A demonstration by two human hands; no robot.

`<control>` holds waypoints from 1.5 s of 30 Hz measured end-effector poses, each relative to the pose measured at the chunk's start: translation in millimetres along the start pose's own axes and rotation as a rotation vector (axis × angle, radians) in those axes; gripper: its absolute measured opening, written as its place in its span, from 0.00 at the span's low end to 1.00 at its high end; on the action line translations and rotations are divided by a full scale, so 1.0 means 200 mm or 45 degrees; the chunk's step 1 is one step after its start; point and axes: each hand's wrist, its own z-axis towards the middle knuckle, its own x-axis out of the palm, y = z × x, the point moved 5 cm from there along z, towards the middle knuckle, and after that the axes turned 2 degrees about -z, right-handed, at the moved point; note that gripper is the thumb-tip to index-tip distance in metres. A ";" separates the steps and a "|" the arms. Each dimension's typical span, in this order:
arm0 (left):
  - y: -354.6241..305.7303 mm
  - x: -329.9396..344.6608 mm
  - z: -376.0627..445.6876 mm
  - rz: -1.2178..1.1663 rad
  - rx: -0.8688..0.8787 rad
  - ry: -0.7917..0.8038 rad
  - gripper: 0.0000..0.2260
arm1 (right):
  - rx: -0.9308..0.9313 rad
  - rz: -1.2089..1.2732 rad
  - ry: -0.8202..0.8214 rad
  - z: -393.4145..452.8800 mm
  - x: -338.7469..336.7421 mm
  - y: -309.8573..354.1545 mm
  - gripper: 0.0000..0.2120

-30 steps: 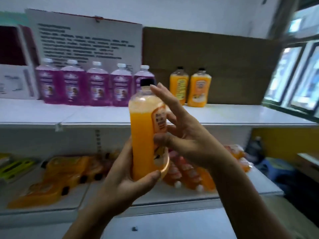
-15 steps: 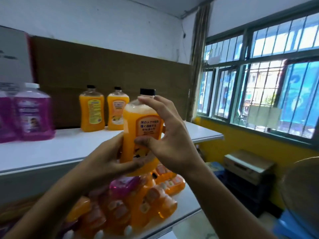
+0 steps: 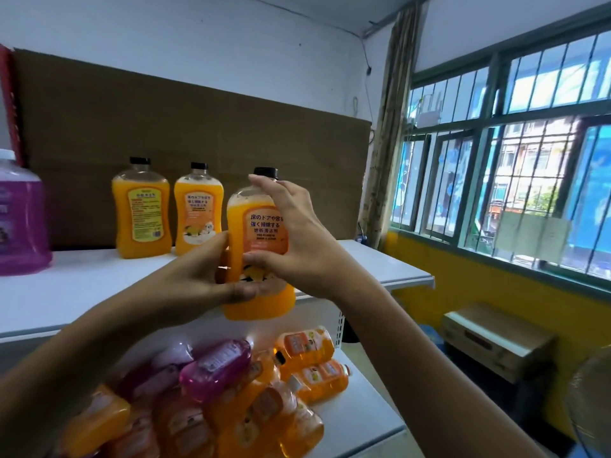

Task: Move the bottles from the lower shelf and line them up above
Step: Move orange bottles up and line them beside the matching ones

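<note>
I hold an orange bottle (image 3: 256, 233) with a black cap upright in the air, in front of the upper shelf's edge. My left hand (image 3: 201, 276) grips its lower left side; my right hand (image 3: 297, 239) wraps its right side, fingers up at the neck. Two orange bottles (image 3: 142, 209) (image 3: 197, 206) stand at the back of the upper shelf (image 3: 82, 292), just left of the held one. A purple bottle (image 3: 20, 219) stands at the far left. On the lower shelf (image 3: 373, 401) several orange bottles (image 3: 304, 348) and purple bottles (image 3: 215, 368) lie in a heap.
A brown board (image 3: 198, 127) backs the upper shelf. Barred windows (image 3: 515, 160) over a yellow wall fill the right. A cardboard box (image 3: 496, 338) sits on the floor beside the shelving, and a fan's edge (image 3: 591, 404) shows at the lower right.
The view swung right along the shelf, and the held bottle moved with both hands toward the two standing orange bottles. Both hands kept their grip.
</note>
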 end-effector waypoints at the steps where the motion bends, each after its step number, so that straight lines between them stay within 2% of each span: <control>1: 0.00 0.00 0.01 0.022 -0.003 -0.011 0.39 | -0.004 -0.023 0.019 0.01 -0.01 -0.01 0.44; 6: 0.04 -0.02 0.08 0.121 -0.057 -0.144 0.31 | -0.081 -0.034 0.077 0.03 -0.01 -0.05 0.46; 10: 0.08 -0.02 0.11 0.134 -0.130 -0.095 0.30 | -0.084 -0.069 0.022 0.06 0.02 -0.10 0.48; 15: 0.13 0.00 0.12 0.187 -0.169 -0.133 0.22 | -0.048 -0.142 0.029 0.15 0.05 -0.18 0.50; 21: 0.21 0.02 0.17 0.360 -0.316 -0.147 0.23 | 0.017 -0.148 0.087 0.25 0.07 -0.25 0.50; 27: 0.29 0.00 0.20 0.692 -0.541 -0.106 0.19 | 0.025 -0.205 0.013 0.33 0.13 -0.34 0.51; 29: 0.30 -0.01 0.21 0.788 -0.575 -0.116 0.19 | 0.026 -0.227 -0.012 0.35 0.15 -0.37 0.50; 32: 0.30 0.00 0.22 1.027 -0.636 -0.091 0.25 | 0.050 -0.251 -0.027 0.41 0.18 -0.41 0.51; 34: 0.30 0.00 0.22 1.100 -0.674 -0.072 0.22 | 0.072 -0.274 -0.037 0.45 0.20 -0.44 0.51; 37: 0.28 0.01 0.21 1.093 -0.637 -0.098 0.10 | 0.093 -0.318 -0.034 0.51 0.22 -0.49 0.51; 42: 0.25 0.03 0.17 1.127 -0.557 -0.098 0.16 | 0.135 -0.395 -0.068 0.60 0.25 -0.58 0.51; 45: 0.25 0.03 0.18 1.109 -0.568 -0.076 0.15 | 0.131 -0.346 -0.061 0.65 0.28 -0.64 0.52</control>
